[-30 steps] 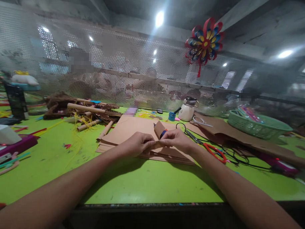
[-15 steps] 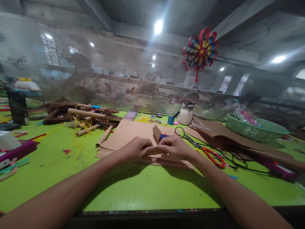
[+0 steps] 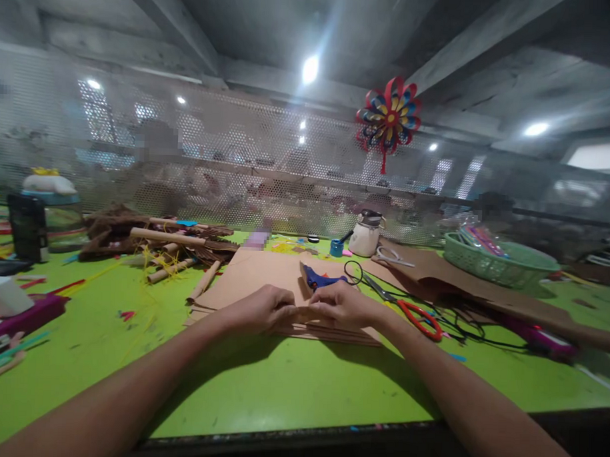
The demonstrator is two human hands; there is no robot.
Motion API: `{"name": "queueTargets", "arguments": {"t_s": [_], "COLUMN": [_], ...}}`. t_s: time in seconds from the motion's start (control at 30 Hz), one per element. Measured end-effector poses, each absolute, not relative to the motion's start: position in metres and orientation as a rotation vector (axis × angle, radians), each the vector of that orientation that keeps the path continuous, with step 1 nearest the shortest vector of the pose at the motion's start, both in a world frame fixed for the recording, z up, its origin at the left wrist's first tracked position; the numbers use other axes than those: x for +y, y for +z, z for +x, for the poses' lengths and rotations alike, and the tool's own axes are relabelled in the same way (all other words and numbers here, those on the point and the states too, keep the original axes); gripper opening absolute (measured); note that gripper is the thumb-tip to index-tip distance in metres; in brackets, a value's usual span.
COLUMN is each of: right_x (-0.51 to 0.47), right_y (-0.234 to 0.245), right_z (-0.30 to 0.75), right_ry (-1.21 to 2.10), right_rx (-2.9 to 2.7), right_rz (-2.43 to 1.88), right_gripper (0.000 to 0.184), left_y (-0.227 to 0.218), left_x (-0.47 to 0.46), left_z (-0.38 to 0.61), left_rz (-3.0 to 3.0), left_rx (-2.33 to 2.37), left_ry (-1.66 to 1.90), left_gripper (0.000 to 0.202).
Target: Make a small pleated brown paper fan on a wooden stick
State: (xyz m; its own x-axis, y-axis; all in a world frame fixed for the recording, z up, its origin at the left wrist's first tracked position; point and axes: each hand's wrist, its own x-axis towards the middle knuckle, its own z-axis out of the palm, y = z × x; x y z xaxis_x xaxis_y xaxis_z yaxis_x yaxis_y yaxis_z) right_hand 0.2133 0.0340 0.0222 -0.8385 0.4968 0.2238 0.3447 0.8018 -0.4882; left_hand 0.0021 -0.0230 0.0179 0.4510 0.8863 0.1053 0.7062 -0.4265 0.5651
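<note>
My left hand point(image 3: 269, 308) and my right hand point(image 3: 347, 304) face each other over a stack of brown kraft paper point(image 3: 263, 267). Both are closed, with thumbs and fingertips pinching a small strip of brown paper point(image 3: 303, 314) that shows in the narrow gap between them. Most of the strip is hidden by my fingers. Just beyond my right hand lies a blue glue gun point(image 3: 323, 280), partly covered by that hand. Orange-handled scissors point(image 3: 419, 319) rest to the right, close to my right forearm.
Rolled paper tubes point(image 3: 167, 237) and yellow shreds are heaped at the left. A white jug point(image 3: 365, 234) and a blue pot point(image 3: 337, 247) stand behind the paper. Right of them are a green basket point(image 3: 501, 262) and black cables. A purple power strip point(image 3: 24, 322) lies at far left.
My fingertips have drawn slightly apart, showing more of the paper strip between them. More of the blue glue gun shows now. The whole view has shifted a little.
</note>
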Motion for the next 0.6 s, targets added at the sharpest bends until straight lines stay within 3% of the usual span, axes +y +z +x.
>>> {"name": "queueTargets", "arguments": {"t_s": [0.13,0.3,0.43,0.53,0.6], "right_x": [0.039,0.049,0.047,0.037,0.029], "right_y": [0.022,0.022,0.021,0.022,0.024], "right_z": [0.217,0.224,0.221,0.218,0.216], "right_ry": [0.724,1.136,1.388,1.575,1.654], "right_rx": [-2.663,-2.4,-2.022,-2.06,-2.105], "right_rz": [-0.654,-0.639,-0.417,-0.194,-0.117], "right_gripper": [0.037,0.044,0.036,0.046,0.043], "left_y": [0.019,0.025,0.029,0.026,0.021], "left_x": [-0.02,-0.02,-0.024,-0.025,-0.026], "left_z": [-0.001,-0.005,-0.007,-0.004,0.002], "left_rz": [2.131,2.004,1.846,1.73,1.753], "left_rx": [1.326,1.235,1.055,0.955,0.947], "left_ry": [0.544,0.612,0.632,0.578,0.577], "left_gripper": [0.039,0.041,0.04,0.039,0.041]}}
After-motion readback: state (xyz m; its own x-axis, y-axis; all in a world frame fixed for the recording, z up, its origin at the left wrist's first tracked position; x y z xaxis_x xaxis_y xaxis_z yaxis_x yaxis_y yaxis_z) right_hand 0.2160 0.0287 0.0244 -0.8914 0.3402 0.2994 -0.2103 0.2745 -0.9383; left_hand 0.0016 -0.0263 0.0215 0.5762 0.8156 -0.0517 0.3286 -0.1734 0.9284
